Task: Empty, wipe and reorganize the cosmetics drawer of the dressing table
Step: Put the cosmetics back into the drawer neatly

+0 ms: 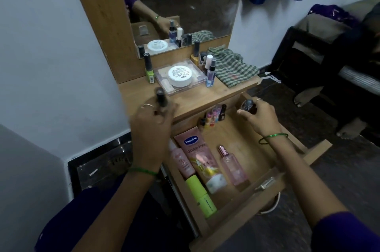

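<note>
A: Your left hand (153,122) is over the front edge of the bench (197,97), fingers curled round a small dark bottle (161,97) with a black cap. It's blurred, so I can't read more.

B: And the right?

A: Your right hand (260,117) sits over the far right corner of the open drawer (242,134), fingers pinching a small dark round bottle (248,105) with a grey top. Just left of those fingers, at the drawer's back wall, stands a cluster of tiny bottles (212,117), bright caps, upright.

B: What's below your hands?

A: Lying flat on the bare wood floor of the drawer: a pink Vaseline tube (200,161), glossy, white cap; a smaller pink tube (182,162) touching its left side; a lime-green tube (200,198) nearest you; a clear pink glass spray bottle (232,166) apart on the right. Metal handle (267,183) on the drawer front.

B: Beyond your left fingers?

A: A clear plastic box (178,76) with a round white jar (180,76) on top, a green nail polish (149,68) left of it, several small bottles (207,64) right of it, then a crumpled green checked cloth (232,66). The mirror (181,3) stands behind.
</note>
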